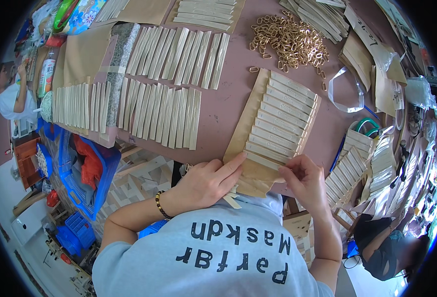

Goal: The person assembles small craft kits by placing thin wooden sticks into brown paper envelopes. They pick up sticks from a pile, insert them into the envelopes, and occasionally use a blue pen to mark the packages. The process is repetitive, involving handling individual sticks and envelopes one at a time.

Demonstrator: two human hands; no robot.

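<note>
A brown paper sheet (249, 106) lies slanted at the table's front edge, with a column of pale, embossed strips (280, 117) across it. Small gold-coloured fittings show at the strips' right ends. My left hand (211, 180) is closed at the sheet's lower left, its index fingertip touching the left end of the nearest strip (262, 159). Loose pale strip ends (232, 198) poke out beside this hand, apparently from a bundle in it; the palm is hidden. My right hand (305, 180) pinches at the right end of that nearest strip, thumb and index close together.
Gold oval rings (290, 39) are heaped at the far middle. Rows of pale strips (171, 54) cover the table's left. A clear tape loop (344, 94) and green-handled scissors (367, 127) lie right. A blue crate (92, 173) stands below left. Other people (18, 99) sit at both sides.
</note>
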